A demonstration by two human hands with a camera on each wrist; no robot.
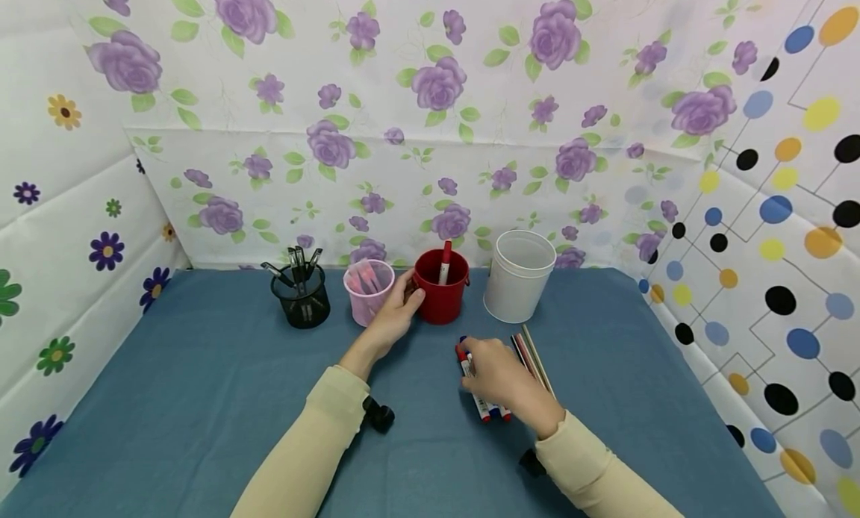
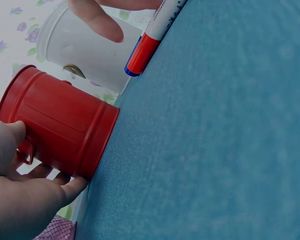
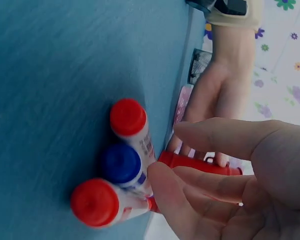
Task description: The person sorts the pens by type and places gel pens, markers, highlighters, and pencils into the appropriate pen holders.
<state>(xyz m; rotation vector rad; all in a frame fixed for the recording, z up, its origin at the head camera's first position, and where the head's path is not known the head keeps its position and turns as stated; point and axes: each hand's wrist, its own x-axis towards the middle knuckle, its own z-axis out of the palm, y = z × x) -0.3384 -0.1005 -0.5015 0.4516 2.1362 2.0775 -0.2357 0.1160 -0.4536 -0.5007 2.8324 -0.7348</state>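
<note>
My left hand [image 1: 390,313] holds the left side of a small red bucket [image 1: 440,298], thumb in front and fingers round its side by the small handle. The bucket stands upright on the cloth with one red-capped marker [image 1: 445,264] in it. My right hand [image 1: 500,372] is over several whiteboard markers [image 1: 481,406] lying side by side on the cloth. In the right wrist view, two red ends and one blue marker end [image 3: 121,163] show beside the fingertips. The thumb and forefinger there are apart, with nothing between them.
Left of the bucket stand a pink cup [image 1: 367,309] with pink-and-white items and a black mesh cup [image 1: 305,309] with dark pens or brushes. A white bucket [image 1: 517,286] stands to the right. Pencil-like sticks [image 1: 535,357] lie beside the right hand. Patterned cloth walls surround the blue tablecloth [image 1: 222,398].
</note>
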